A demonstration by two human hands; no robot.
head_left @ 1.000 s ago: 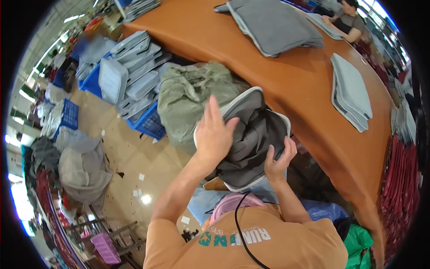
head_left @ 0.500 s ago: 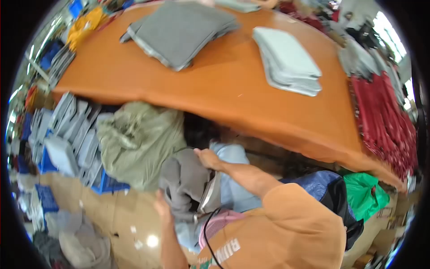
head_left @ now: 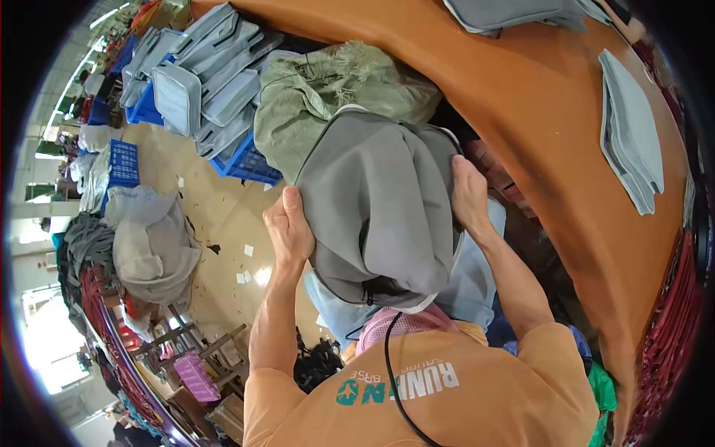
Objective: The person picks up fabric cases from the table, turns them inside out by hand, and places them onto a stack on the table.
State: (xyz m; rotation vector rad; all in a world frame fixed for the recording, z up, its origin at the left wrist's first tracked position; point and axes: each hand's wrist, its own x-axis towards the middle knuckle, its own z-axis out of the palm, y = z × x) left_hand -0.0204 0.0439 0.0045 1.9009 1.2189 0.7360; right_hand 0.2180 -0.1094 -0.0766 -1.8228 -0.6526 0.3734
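Note:
A large grey fabric piece (head_left: pixel 372 194) with a pale edge and a dark opening near its bottom is held up over my lap. My left hand (head_left: pixel 289 229) grips its left edge, fingers curled and thumb up. On the right edge, my right hand (head_left: pixel 471 192) is closed round the fabric. Behind the grey piece sits a green woven sack (head_left: pixel 298 104). Light blue cloth (head_left: pixel 477 261) covers my legs beneath it.
An orange table (head_left: pixel 536 127) curves along the right, bearing folded pale-grey pieces (head_left: pixel 629 130) and grey pieces (head_left: pixel 506 11). Blue crates (head_left: pixel 249 160) with grey pieces stand upper left. A whitish sack (head_left: pixel 153 246) lies on the floor at left.
The view has swung left. The grey piece is now raised and spread between both hands, whereas it lay bunched in my lap. My left hand has come onto its edge.

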